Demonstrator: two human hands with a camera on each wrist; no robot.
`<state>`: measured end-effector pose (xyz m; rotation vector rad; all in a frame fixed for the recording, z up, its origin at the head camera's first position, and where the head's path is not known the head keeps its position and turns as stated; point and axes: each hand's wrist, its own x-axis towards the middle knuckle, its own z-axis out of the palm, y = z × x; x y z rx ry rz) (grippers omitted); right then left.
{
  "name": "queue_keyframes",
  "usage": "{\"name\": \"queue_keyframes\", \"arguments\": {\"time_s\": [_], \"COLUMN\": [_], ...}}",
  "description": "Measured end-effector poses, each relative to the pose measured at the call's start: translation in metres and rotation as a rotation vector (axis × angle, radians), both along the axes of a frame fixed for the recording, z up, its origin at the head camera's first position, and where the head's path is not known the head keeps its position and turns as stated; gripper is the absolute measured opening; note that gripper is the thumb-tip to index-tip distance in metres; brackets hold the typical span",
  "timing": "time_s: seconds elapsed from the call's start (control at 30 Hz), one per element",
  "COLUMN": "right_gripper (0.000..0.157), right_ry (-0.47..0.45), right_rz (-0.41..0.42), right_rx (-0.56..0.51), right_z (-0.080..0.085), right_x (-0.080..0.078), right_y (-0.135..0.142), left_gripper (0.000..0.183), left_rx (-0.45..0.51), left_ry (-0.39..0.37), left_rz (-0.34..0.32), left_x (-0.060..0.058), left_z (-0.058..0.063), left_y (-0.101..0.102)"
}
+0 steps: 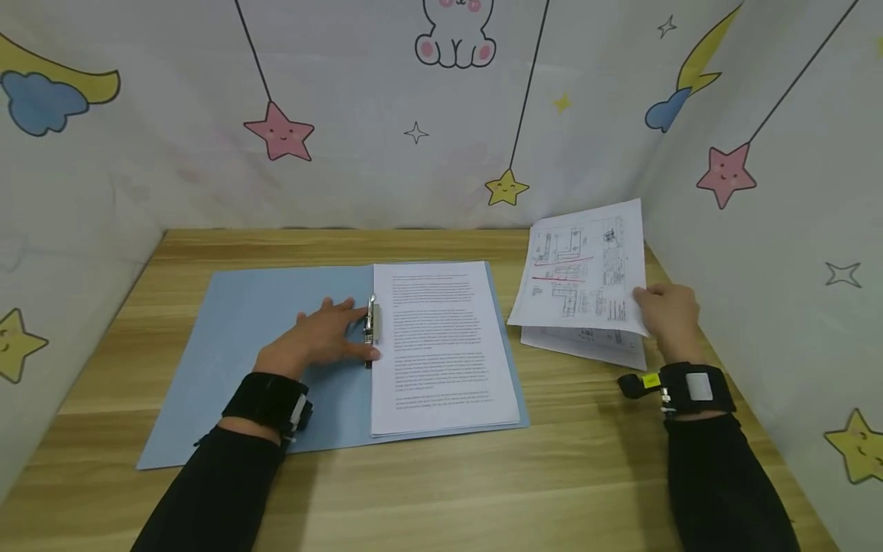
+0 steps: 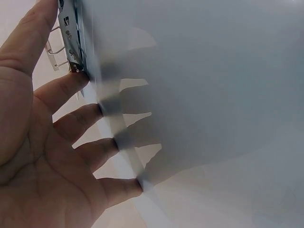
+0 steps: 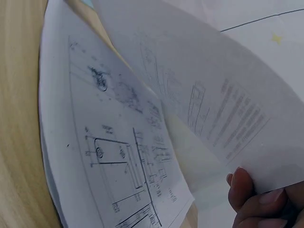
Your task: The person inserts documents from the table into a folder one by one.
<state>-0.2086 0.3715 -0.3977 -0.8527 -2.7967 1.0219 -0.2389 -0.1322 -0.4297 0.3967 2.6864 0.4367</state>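
A blue folder (image 1: 228,345) lies spread flat, with a stack of text pages (image 1: 444,353) on its right half. Along its spine sits a metal clip (image 1: 372,326), seen close up in the left wrist view. My left hand (image 1: 323,333) rests on the folder with fingers spread, thumb and index fingertips at the clip. On the right, my right hand (image 1: 669,316) pinches the edge of a sheet with technical drawings (image 1: 586,261) and red lines, raised and tilted. Beneath it lie more drawing sheets (image 3: 90,114), partly hidden by the lifted sheet.
Everything lies on a wood-grain table (image 1: 441,491). A white curtain (image 1: 359,176) printed with stars and clouds closes off the back and both sides. The drawing sheets are near the table's right edge, close to the curtain.
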Motion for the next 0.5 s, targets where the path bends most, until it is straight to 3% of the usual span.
{"name": "queue_keyframes", "arguments": {"time_s": [0.23, 0.4, 0.5], "right_gripper": [0.062, 0.066, 0.058], "right_ry": [0.012, 0.029, 0.072], "right_rz": [-0.056, -0.05, -0.027], "right_rx": [-0.193, -0.245, -0.279], "right_z": [0.007, -0.001, -0.009], "right_x": [0.005, 0.011, 0.015], "right_y": [-0.014, -0.038, -0.059], "left_gripper": [0.102, 0.102, 0.102], "left_rx": [-0.003, -0.002, 0.001], "left_ry": [0.005, 0.011, 0.016], "left_rz": [0.005, 0.004, 0.001], "left_x": [0.0, -0.001, -0.001], "left_z": [-0.001, -0.003, -0.004], "left_y": [-0.002, -0.002, -0.002]}}
